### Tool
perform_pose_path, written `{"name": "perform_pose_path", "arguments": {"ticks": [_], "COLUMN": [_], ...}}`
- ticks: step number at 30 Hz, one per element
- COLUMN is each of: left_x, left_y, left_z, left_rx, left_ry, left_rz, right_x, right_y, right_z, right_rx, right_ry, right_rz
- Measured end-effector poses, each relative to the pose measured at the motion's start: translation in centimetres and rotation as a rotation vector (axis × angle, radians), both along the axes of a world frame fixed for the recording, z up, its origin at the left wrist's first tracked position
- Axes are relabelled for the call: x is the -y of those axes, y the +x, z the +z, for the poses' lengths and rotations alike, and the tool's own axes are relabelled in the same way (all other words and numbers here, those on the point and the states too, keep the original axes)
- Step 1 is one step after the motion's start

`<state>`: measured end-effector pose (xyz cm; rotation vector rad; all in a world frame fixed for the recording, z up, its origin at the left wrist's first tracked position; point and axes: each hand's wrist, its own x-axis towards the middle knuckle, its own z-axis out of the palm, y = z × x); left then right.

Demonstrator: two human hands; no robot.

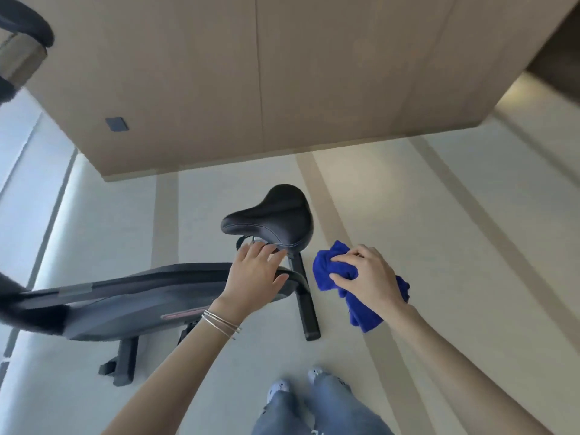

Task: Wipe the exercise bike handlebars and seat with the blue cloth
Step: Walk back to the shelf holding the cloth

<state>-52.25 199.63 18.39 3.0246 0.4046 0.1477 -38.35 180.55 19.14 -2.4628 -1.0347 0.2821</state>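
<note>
The black bike seat stands at the middle of the view on its post. My left hand is just below the seat's near edge, fingers spread, holding nothing. My right hand is to the right of the seat, apart from it, and grips the bunched blue cloth. The dark bike frame runs to the left. A black handlebar grip shows at the top left corner, and another dark grip blurs at the left edge.
A tan wooden wall panel rises behind the bike. The pale floor has beige stripes. The bike's black base bars rest on the floor. My legs and shoes are at the bottom.
</note>
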Motion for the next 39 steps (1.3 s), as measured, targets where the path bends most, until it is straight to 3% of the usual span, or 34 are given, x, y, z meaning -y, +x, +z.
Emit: {"name": "perform_pose_path", "arguments": {"ticks": [13, 24, 39], "left_x": [11.2, 27.0, 48.6], "left_y": [10.3, 19.4, 27.2], "left_z": [-2.9, -2.3, -2.2], "left_rx": [-0.097, -0.268, -0.263], "left_ry": [-0.012, 0.052, 0.121], "left_rz": [-0.432, -0.689, -1.015], "right_x": [16.2, 31.7, 50.9], "right_y": [1.7, 4.0, 4.2], "right_z": [-1.4, -1.8, -1.4], "right_rx": [-0.06, -0.073, -0.125], "right_ry": [-0.032, 0.017, 0.018], "right_rz": [-0.491, -0.78, -1.121]}}
